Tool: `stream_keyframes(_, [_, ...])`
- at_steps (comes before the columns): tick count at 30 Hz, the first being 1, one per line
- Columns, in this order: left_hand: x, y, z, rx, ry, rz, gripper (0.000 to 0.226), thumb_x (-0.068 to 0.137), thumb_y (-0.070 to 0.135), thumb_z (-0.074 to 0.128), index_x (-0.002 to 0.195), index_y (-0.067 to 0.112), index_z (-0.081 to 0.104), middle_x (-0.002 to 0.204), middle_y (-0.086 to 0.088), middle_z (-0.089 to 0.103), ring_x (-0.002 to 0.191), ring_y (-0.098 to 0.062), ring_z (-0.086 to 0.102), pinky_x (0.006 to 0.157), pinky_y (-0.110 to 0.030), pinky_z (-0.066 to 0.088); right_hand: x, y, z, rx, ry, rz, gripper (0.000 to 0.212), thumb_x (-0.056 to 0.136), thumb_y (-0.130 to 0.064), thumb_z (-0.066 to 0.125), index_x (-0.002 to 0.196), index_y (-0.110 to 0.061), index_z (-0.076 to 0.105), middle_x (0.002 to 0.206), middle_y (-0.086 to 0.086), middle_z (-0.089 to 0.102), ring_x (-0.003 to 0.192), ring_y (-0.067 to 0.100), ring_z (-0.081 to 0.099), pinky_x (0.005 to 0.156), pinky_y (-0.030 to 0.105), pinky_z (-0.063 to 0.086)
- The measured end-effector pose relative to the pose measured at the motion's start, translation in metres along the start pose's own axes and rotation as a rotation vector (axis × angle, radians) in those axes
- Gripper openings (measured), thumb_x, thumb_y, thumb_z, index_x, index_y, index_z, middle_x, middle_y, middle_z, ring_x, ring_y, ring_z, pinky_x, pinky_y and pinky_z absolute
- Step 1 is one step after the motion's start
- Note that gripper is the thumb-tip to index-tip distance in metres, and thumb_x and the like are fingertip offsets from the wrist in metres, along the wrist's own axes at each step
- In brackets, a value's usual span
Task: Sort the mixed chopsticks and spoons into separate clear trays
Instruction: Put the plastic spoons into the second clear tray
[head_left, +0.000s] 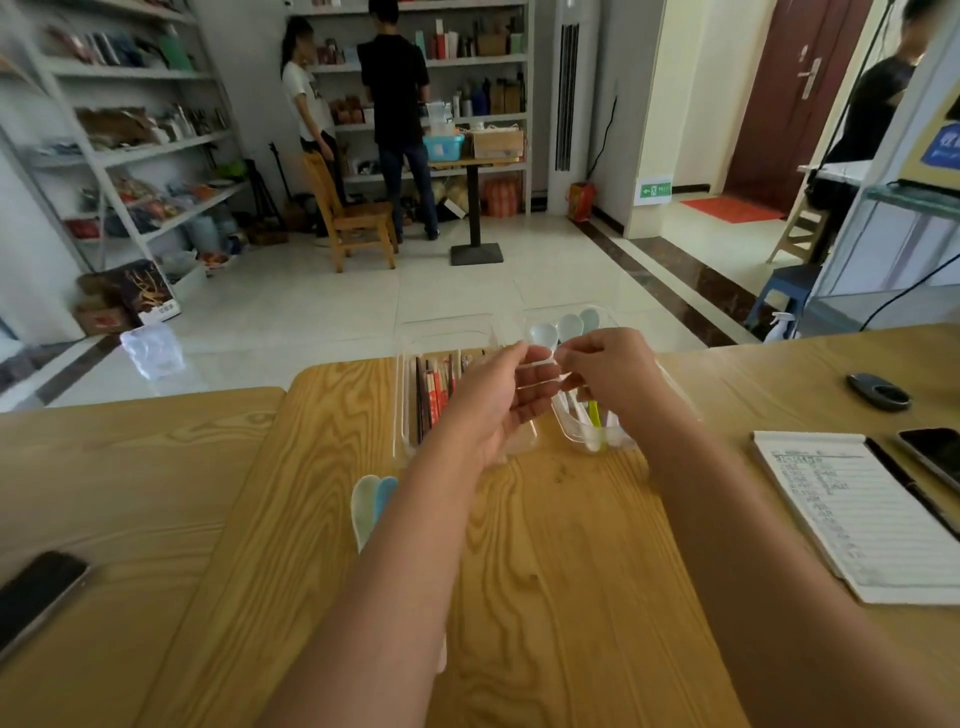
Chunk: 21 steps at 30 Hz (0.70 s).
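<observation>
Head view: both hands raised above two clear trays at the wooden table's (571, 571) far edge
Right hand (608, 374): fingertips pinch the handle of a pale spoon (543, 332)
Left hand (498, 400): palm up, fingers curled under that handle; gripping or only touching, cannot tell
Left tray (410, 364): chopsticks (434, 397) lying lengthwise
Right tray (571, 434): sorted spoons (571, 325), perhaps five, one yellow-green
Loose spoons (370, 501): two on the table, beside the left forearm
</observation>
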<state>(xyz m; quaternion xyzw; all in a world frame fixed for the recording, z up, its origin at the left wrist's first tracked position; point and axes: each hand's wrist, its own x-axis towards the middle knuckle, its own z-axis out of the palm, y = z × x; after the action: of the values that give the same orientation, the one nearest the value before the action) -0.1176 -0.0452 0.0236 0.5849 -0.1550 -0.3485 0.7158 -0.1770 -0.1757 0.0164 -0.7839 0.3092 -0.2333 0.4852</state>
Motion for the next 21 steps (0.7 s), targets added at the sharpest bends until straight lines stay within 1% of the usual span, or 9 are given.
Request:
stream_keyframes(2, [-0.018, 0.006, -0.009, -0.002, 0.027, 0.039, 0.031, 0.105, 0.028, 0.040, 0.097, 0.013, 0.066, 0.082, -0.003, 0.071, 0.070, -0.013, 0.065, 0.063, -0.024, 0.052, -0.022, -0.013, 0.009, 0.054, -0.022, -0.042, 0.012, 0.093, -0.013, 0.063, 0.096, -0.008, 0.073, 0.080, 0.009, 0.074, 0.073, 0.022, 0.071, 0.063, 0.032, 0.057])
stream_keyframes(4, [-0.037, 0.007, -0.022, 0.001, 0.062, 0.086, 0.030, 0.105, 0.027, 0.041, 0.098, 0.013, 0.066, 0.082, -0.003, 0.072, 0.071, -0.013, 0.066, 0.065, -0.025, 0.052, -0.042, -0.021, 0.023, 0.087, -0.039, -0.082, 0.011, 0.094, -0.010, 0.061, 0.097, -0.007, 0.071, 0.078, 0.008, 0.072, 0.066, 0.017, 0.067, 0.055, 0.024, 0.052])
stream_keyframes(5, [-0.047, 0.006, -0.030, -0.008, 0.081, 0.102, 0.030, 0.105, 0.027, 0.041, 0.099, 0.013, 0.066, 0.081, -0.003, 0.072, 0.071, -0.013, 0.066, 0.066, -0.026, 0.052, -0.050, -0.023, 0.030, 0.101, -0.053, -0.092, 0.010, 0.094, -0.008, 0.061, 0.094, -0.007, 0.071, 0.076, 0.008, 0.071, 0.063, 0.016, 0.066, 0.053, 0.023, 0.051])
stream_keyframes(8, [-0.079, -0.011, -0.064, -0.048, 0.161, 0.125, 0.031, 0.105, 0.026, 0.042, 0.096, 0.011, 0.067, 0.080, -0.004, 0.072, 0.070, -0.013, 0.067, 0.067, -0.027, 0.053, -0.072, -0.018, 0.058, 0.099, -0.111, -0.082, 0.016, 0.090, -0.007, 0.064, 0.076, -0.013, 0.068, 0.074, 0.015, 0.071, 0.064, 0.023, 0.066, 0.057, 0.035, 0.054])
stream_keyframes(9, [-0.088, -0.020, -0.076, -0.053, 0.195, 0.124, 0.031, 0.105, 0.026, 0.042, 0.095, 0.011, 0.067, 0.082, -0.005, 0.072, 0.071, -0.014, 0.068, 0.067, -0.027, 0.054, -0.079, -0.014, 0.067, 0.081, -0.130, -0.062, 0.018, 0.090, -0.006, 0.064, 0.073, -0.013, 0.067, 0.075, 0.017, 0.072, 0.064, 0.024, 0.066, 0.059, 0.038, 0.055])
stream_keyframes(11, [-0.103, -0.040, -0.098, -0.050, 0.268, 0.098, 0.031, 0.105, 0.025, 0.041, 0.095, 0.011, 0.066, 0.087, -0.007, 0.072, 0.074, -0.016, 0.068, 0.069, -0.028, 0.054, -0.091, -0.006, 0.083, 0.030, -0.176, -0.003, 0.017, 0.090, -0.006, 0.065, 0.074, -0.011, 0.067, 0.073, 0.017, 0.071, 0.061, 0.023, 0.065, 0.057, 0.034, 0.055])
stream_keyframes(15, [-0.120, -0.071, -0.117, -0.051, 0.342, 0.011, 0.030, 0.105, 0.024, 0.042, 0.094, 0.010, 0.066, 0.083, -0.006, 0.072, 0.072, -0.014, 0.067, 0.065, -0.025, 0.054, -0.108, 0.014, 0.109, -0.114, -0.259, 0.087, 0.009, 0.090, -0.007, 0.066, 0.085, 0.000, 0.068, 0.061, 0.008, 0.064, 0.050, 0.019, 0.060, 0.046, 0.027, 0.051])
stream_keyframes(17, [-0.125, -0.080, -0.120, -0.034, 0.343, -0.009, 0.029, 0.105, 0.024, 0.042, 0.096, 0.010, 0.065, 0.080, -0.005, 0.071, 0.072, -0.014, 0.067, 0.066, -0.025, 0.054, -0.113, 0.023, 0.118, -0.204, -0.295, 0.130, 0.013, 0.089, -0.011, 0.067, 0.091, 0.002, 0.066, 0.060, 0.008, 0.066, 0.045, 0.016, 0.060, 0.040, 0.023, 0.047])
stream_keyframes(21, [-0.129, -0.087, -0.124, -0.040, 0.338, -0.020, 0.028, 0.105, 0.024, 0.042, 0.096, 0.011, 0.065, 0.076, -0.003, 0.072, 0.071, -0.013, 0.068, 0.065, -0.025, 0.053, -0.117, 0.033, 0.127, -0.324, -0.345, 0.174, 0.020, 0.088, -0.013, 0.066, 0.080, 0.005, 0.069, 0.060, 0.013, 0.068, 0.038, 0.015, 0.057, 0.044, 0.024, 0.050])
